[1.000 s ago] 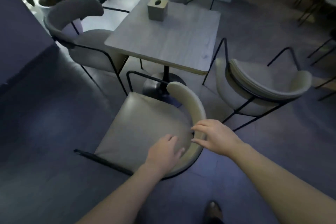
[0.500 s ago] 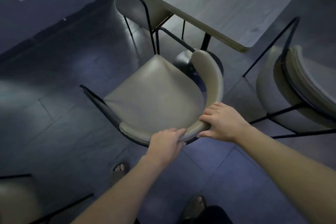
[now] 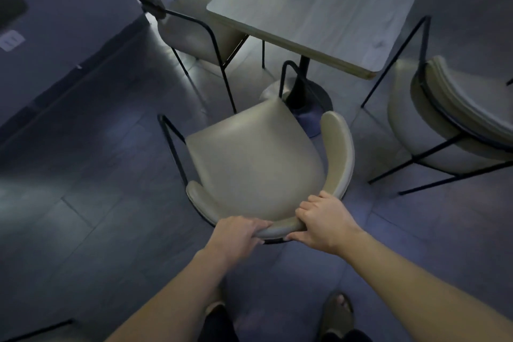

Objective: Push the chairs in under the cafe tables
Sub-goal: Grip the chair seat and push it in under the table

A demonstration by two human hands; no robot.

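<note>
- Left hand (image 3: 238, 233) and right hand (image 3: 324, 221) both grip the near chair's (image 3: 255, 164) curved backrest.
- Its seat points toward the table (image 3: 319, 8), not yet under it.

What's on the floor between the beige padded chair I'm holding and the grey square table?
In the head view, only the table's round metal pedestal base stands between the beige padded chair and the grey square table; otherwise bare floor.

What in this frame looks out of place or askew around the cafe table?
The near chair stands clear of the table, turned so a seat corner, not its front edge, points at the pedestal base. Left hand and right hand both grip its backrest. Nothing looks spilled or damaged.
</note>
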